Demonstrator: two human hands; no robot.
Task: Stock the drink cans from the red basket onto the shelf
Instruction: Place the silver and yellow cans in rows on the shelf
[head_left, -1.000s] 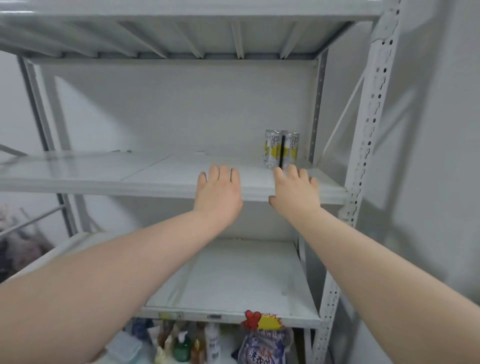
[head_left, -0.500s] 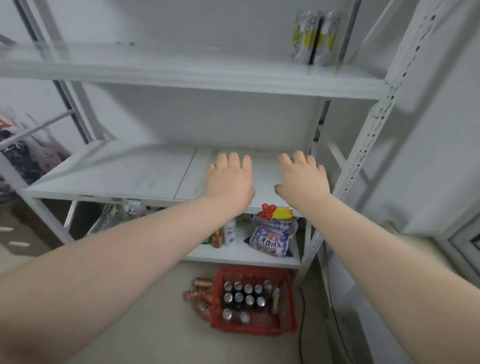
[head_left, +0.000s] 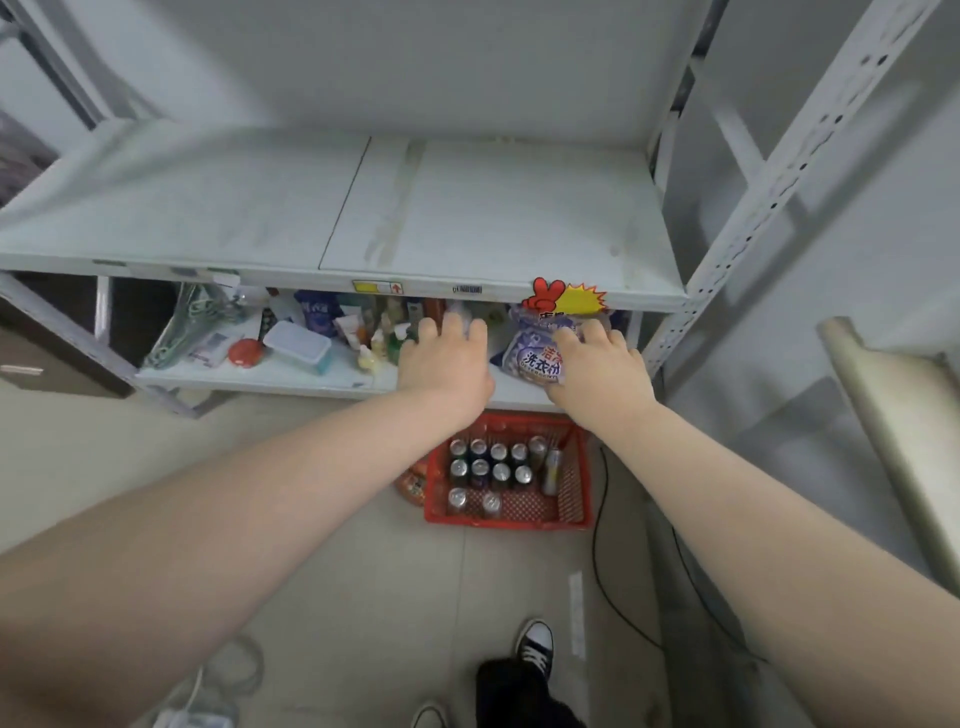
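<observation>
Since a second ago the view has tipped from the upper shelf to the floor, and both hands have dropped with it. Nearest, a sneaker (head_left: 535, 643) stands on the tiles. Beyond it the red basket (head_left: 574, 491) sits on the floor, its drink cans (head_left: 491, 470) upright in rows, untouched. Above it the left hand (head_left: 445, 364) and right hand (head_left: 600, 366) hover empty, fingers loosely spread, likely reaching down for cans. Farther back, the white shelf (head_left: 467, 218) lies bare.

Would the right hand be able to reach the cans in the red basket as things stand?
Probably yes: the right hand is empty, and the cans stand uncovered in the open-topped red basket on the floor below.
</observation>
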